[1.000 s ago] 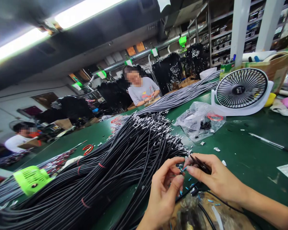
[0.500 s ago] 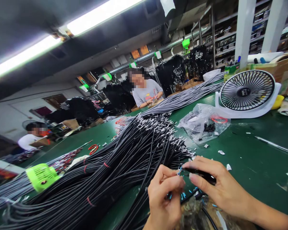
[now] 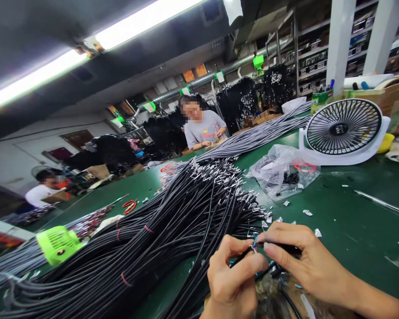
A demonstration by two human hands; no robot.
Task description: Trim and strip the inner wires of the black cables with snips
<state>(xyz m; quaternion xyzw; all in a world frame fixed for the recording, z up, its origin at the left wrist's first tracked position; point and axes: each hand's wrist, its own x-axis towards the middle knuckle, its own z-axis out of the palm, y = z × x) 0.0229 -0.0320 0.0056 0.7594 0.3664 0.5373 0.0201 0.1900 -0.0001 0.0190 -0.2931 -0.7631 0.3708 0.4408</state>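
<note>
My left hand (image 3: 231,277) pinches the end of a black cable (image 3: 242,256) between thumb and forefinger. Thin coloured wires (image 3: 254,241), blue and reddish among them, stick out of that end. Closed around a slim black tool (image 3: 287,249) is my right hand (image 3: 309,266), its fingertips close to the wires; the tool's kind is mostly hidden by the fingers. Just beyond both hands lies a large heap of black cables (image 3: 173,221) with bare, silvery stripped ends. Blue wire scraps lie below my fingers.
A white desk fan (image 3: 344,130) stands at the right behind a clear plastic bag (image 3: 279,170) of small black parts. A pen (image 3: 382,201) and foil scraps lie on the green table (image 3: 352,230). Left are a lime-green fan (image 3: 58,246) and red-handled scissors (image 3: 129,206). Two people sit across.
My left hand has shifted slightly right and turned, so the cable end and its wires show more plainly. The right hand stays near them, still on the black tool.
</note>
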